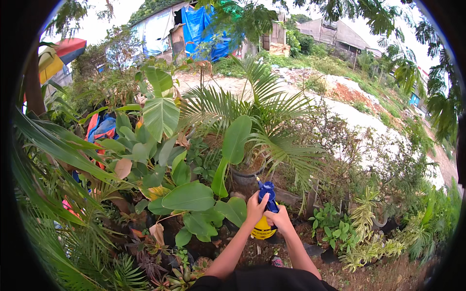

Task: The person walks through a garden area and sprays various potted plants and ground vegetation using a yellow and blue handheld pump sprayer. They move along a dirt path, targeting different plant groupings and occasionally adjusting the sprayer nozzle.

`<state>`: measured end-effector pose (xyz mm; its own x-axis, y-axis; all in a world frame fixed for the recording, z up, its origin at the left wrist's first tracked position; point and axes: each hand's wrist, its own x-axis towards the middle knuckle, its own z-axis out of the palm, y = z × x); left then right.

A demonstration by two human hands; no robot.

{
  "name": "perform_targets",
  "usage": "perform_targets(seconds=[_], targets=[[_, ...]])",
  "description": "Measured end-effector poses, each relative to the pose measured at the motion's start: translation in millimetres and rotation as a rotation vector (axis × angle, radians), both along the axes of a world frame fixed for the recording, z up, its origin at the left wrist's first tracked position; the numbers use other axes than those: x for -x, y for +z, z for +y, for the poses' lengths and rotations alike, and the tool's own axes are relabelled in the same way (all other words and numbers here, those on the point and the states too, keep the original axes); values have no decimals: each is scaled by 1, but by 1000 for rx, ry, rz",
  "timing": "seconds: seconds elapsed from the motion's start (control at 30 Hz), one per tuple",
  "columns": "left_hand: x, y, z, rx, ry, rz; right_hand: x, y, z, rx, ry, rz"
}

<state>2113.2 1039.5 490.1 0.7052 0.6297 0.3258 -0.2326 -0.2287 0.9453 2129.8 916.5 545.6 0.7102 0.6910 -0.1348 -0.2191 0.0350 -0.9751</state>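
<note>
A pump pressure sprayer (263, 229) with a yellow tank and a blue top is held upright in front of my body. Around the left side of its blue head is my left hand (257, 208). My right hand (277, 216) grips the blue handle on the other side. The nozzle tip points away from me, towards a potted palm (251, 109) in a dark round pot (248, 177). Broad green leaves (189, 196) spread just left of my hands. The tank's lower part bears writing. My fingers partly hide the sprayer's trigger area.
Small leafy plants (335, 229) and variegated yellow-green plants (364, 218) grow at the right. Long palm fronds (54, 145) crowd the left side. Below me are brown soil and a shoe (277, 261). Blue tarpaulin (200, 32) hangs on a shack beyond pale ground.
</note>
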Motion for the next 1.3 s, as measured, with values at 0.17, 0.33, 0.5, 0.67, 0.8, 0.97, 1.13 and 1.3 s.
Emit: perform_targets(seconds=[0.17,0.33,0.5,0.67,0.8,0.97,1.13,1.3], targets=[[-2,-2,-19,9,-101,21,6,-6,-17,59,-121,31],[-20,0,-55,11,-243,-40,9,-3,-51,8,-264,13],[-35,-4,-99,75,-415,-41,7,-2,-93,46,-361,64],[-46,-11,-122,122,-441,5,-9,-5,-116,134,-365,24],[-57,-15,-131,65,-341,22,-31,-9,-126,157,-298,54],[-63,-21,-133,45,-195,21,-49,-14,-128,120,-193,55],[-46,-26,-116,103,10,-19,-59,-15,-107,172,30,7],[-14,-27,-91,112,170,6,-52,-16,-75,160,227,25]])
